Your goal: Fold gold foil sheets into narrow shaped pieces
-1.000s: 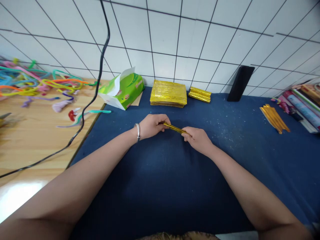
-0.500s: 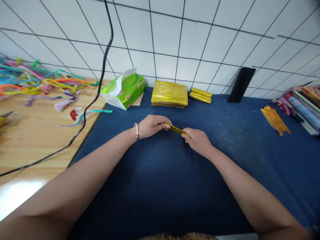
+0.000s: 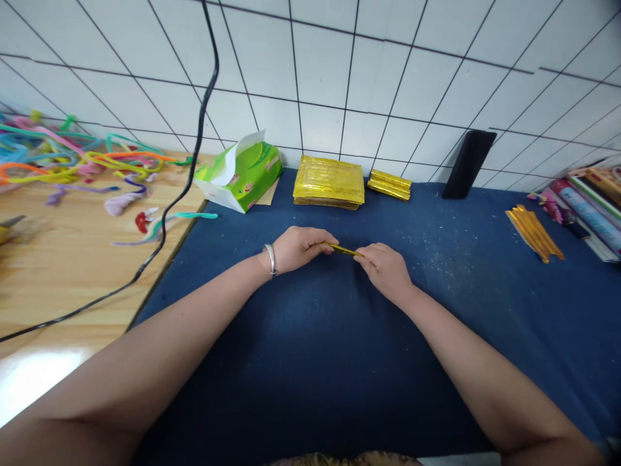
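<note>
Just in front of the stack of gold sheets (image 3: 328, 182), over the blue cloth (image 3: 310, 375), the left hand (image 3: 295, 248) and right hand (image 3: 388, 270) each pinched one end of a narrow folded gold foil strip (image 3: 342, 249). It looked light, thin and easily creased (probably slippery too), best held lightly by its ends.
</note>
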`<action>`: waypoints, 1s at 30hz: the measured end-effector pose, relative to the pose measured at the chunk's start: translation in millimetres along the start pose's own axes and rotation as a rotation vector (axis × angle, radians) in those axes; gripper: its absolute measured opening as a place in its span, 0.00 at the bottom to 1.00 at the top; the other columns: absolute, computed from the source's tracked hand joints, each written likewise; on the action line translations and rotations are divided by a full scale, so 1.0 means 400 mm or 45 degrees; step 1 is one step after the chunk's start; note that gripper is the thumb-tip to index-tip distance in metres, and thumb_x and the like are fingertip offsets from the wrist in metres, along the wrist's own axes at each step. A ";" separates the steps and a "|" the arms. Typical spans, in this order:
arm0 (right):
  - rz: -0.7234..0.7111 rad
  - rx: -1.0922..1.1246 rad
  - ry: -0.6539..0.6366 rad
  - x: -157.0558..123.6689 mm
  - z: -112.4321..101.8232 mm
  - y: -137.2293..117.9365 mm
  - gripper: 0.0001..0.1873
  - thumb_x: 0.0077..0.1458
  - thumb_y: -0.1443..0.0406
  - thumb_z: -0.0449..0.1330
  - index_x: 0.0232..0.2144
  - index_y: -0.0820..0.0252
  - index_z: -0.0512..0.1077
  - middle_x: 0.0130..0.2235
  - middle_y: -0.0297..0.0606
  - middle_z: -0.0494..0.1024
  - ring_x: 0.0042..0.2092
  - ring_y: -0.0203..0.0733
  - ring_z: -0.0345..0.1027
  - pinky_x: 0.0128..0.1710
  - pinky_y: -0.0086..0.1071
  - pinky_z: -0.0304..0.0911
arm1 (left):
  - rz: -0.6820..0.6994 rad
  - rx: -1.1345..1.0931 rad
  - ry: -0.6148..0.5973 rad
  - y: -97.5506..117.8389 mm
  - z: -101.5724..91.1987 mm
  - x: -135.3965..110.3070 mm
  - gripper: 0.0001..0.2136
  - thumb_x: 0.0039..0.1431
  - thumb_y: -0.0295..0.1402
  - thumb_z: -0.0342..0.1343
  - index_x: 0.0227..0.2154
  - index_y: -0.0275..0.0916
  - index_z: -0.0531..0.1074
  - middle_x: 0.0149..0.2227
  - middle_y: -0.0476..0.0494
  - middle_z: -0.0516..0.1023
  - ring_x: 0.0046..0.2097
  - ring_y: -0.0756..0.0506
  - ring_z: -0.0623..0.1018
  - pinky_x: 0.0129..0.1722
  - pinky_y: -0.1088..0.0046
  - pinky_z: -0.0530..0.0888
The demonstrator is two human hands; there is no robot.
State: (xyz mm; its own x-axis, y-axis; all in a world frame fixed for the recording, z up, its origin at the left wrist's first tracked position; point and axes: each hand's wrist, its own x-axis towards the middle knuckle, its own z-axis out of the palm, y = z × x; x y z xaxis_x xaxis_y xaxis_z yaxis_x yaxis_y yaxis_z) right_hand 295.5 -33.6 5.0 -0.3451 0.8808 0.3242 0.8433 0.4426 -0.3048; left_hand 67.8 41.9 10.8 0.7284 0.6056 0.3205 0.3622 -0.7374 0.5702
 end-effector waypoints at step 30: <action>-0.357 -0.295 -0.231 -0.002 -0.016 -0.044 0.21 0.59 0.73 0.45 0.53 0.58 0.64 0.54 0.41 0.68 0.53 0.44 0.58 0.44 0.39 0.57 | 0.095 0.777 -0.357 0.056 -0.053 -0.122 0.19 0.55 0.23 0.44 0.49 0.35 0.67 0.53 0.40 0.67 0.53 0.45 0.67 0.54 0.67 0.64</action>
State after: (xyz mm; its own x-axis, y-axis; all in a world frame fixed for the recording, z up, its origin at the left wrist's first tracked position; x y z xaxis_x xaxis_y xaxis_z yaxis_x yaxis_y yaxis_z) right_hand 283.7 -43.2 15.9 -0.6244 0.7561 0.1961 0.7697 0.6383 -0.0108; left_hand 28.0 2.1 24.1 0.8578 0.5066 0.0874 0.5087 -0.8610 -0.0019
